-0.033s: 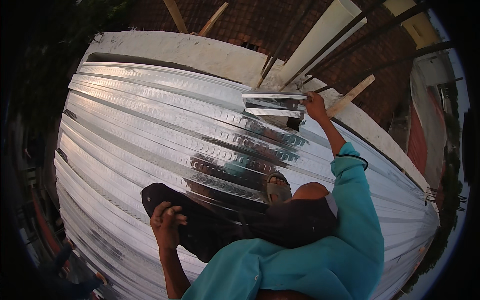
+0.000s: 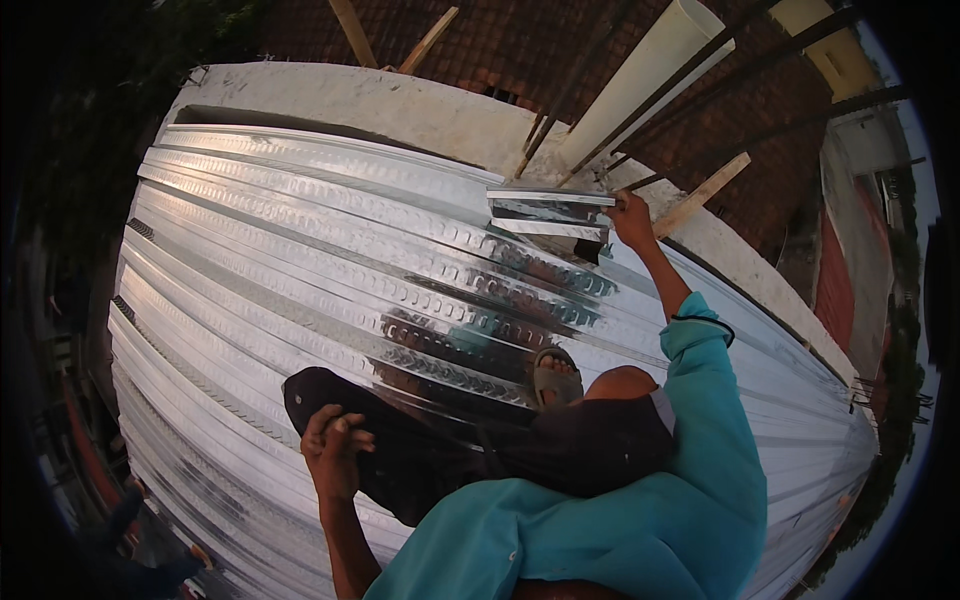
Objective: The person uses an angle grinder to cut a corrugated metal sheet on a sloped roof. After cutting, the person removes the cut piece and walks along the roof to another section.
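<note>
My right hand [image 2: 630, 215] grips the right end of a short strip of shiny ribbed metal [image 2: 545, 202] lying over a dark gap beside the concrete edge. Under me spreads silver corrugated metal decking [image 2: 250, 230] with embossed ribs. My left hand [image 2: 335, 445] is by my dark-trousered leg [image 2: 420, 460], fingers loosely bent and apart, holding nothing. My sandaled foot [image 2: 555, 385] rests on the decking.
A concrete ledge [image 2: 330, 100] runs along the far side, with dark bars [image 2: 680, 70], a white pipe [image 2: 630, 75] and wooden boards [image 2: 705, 190]. Beyond is a tiled roof [image 2: 470, 40]. A co-worker's legs [image 2: 150, 560] show at the lower left.
The metal strip and my right hand have shifted very slightly down and to the right in the picture. My left hand is where it was.
</note>
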Demonstrator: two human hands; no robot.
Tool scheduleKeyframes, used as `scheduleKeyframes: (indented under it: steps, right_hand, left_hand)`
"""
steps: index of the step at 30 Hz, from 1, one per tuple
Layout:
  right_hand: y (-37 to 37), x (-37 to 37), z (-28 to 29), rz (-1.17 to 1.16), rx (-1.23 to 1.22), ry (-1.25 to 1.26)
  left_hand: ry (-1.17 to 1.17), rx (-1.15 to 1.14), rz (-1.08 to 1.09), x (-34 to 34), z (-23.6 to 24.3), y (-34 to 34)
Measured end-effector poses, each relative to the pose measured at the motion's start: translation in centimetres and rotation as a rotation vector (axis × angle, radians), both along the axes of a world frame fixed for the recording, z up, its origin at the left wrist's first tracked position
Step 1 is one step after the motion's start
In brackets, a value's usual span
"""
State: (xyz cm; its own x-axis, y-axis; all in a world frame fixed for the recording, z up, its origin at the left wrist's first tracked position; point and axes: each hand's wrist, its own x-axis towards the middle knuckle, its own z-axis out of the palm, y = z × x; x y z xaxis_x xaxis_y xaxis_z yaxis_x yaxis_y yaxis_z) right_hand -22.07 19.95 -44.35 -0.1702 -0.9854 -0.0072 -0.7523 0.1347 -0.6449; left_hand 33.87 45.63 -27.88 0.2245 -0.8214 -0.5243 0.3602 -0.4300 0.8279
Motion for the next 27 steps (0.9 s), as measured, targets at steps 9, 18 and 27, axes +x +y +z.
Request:
scheduleKeyframes:
  steps: [9,18,27]
  right_hand:
    - [-4.9,13.7,10.9,0.238,-0.328,0.224]
    - [-15.0,21.7,13.2,0.657,-0.127,0.570]
    - [-2.0,5.7,9.3,0.140,0.025,0.234]
  left_hand:
    - [0.042,-0.042,0.002,0.4,0.2,0.4]
    - [0.052,-0.067,0.004,0.0,-0.3,0.5]
    - [0.053,-0.104,0.017,-0.1,-0.2,0.7]
